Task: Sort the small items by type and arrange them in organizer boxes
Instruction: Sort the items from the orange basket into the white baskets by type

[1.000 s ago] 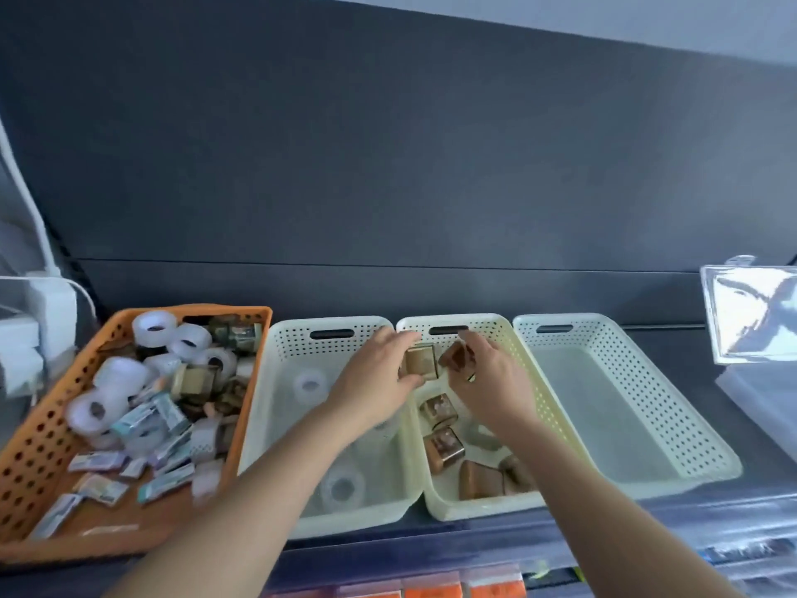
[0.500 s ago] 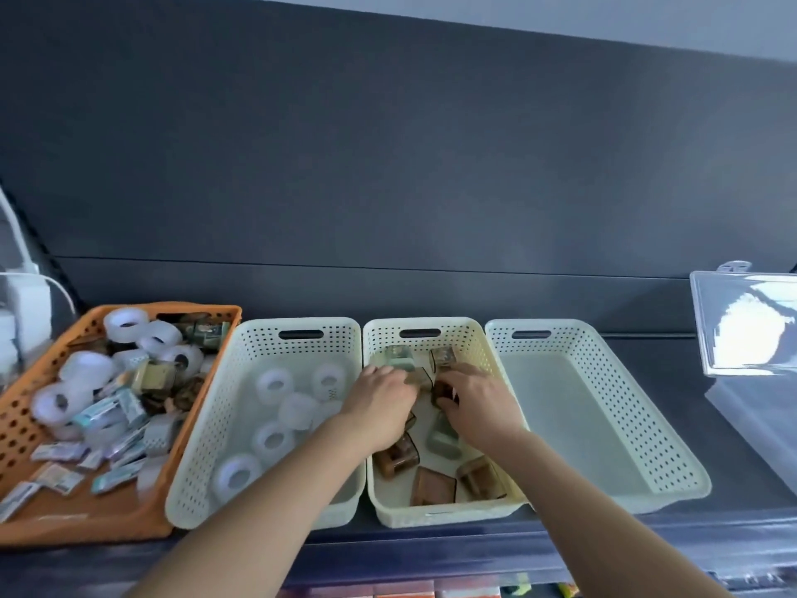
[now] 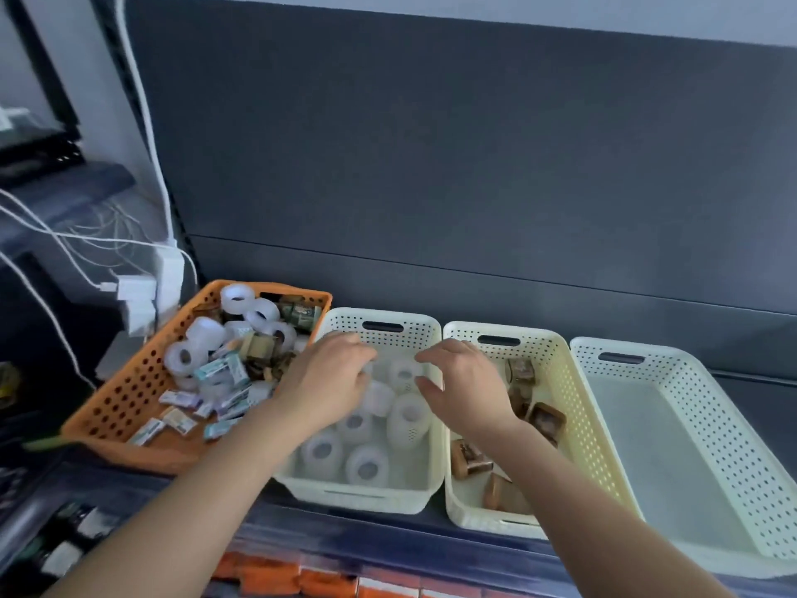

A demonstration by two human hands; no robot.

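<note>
Left hand [image 3: 327, 381] fingers curled down among white tape rolls [image 3: 407, 418], grasp impossible to tell, right hand [image 3: 468, 388] fingers released, spread just right of them, cream basket [image 3: 379, 496] beneath

white tape rolls [image 3: 368, 467] in cream basket [image 3: 345, 497], brown packs [image 3: 547, 418] adjacent

Soft, cool, rather dim light falls evenly from above, so the dark back panel [image 3: 474, 166] reads matte and the white tape rolls [image 3: 405, 418] wash out pale against their cream basket [image 3: 384, 325]. Slight motion blur softens the left hand [image 3: 327, 381], the right hand [image 3: 465, 390] and the lower left corner. The wide lens bows the panel's seam and stretches the far-right basket [image 3: 733, 425].
</note>
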